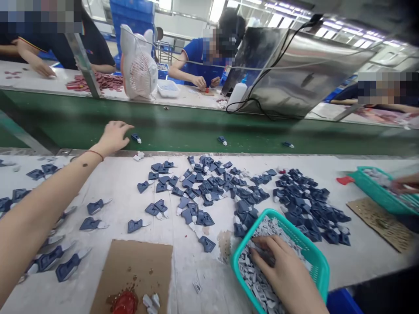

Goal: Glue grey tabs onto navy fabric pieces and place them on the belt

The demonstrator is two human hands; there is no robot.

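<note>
My left hand [114, 136] reaches over the near edge of the green belt, fingers stretched and apart, holding nothing. Just right of its fingertips lies a navy blue part with a white tip [135, 138] on the belt. My right hand [281, 261] is inside a teal plastic basket [320, 266], thumb and fingers apart, fingertips on the small pale grey plastic pieces [258, 279] that fill it. Piles of navy parts [209, 187] with white ends cover the middle of the white tabletop.
Cardboard [144, 257] at the front carries a red cap-like thing [126, 302] in wet-looking liquid. Another person's hand [407, 183] is at a second teal basket [369, 185] on the right. Across the belt, people work beside a white fan [139, 65] and a metal box [294, 69].
</note>
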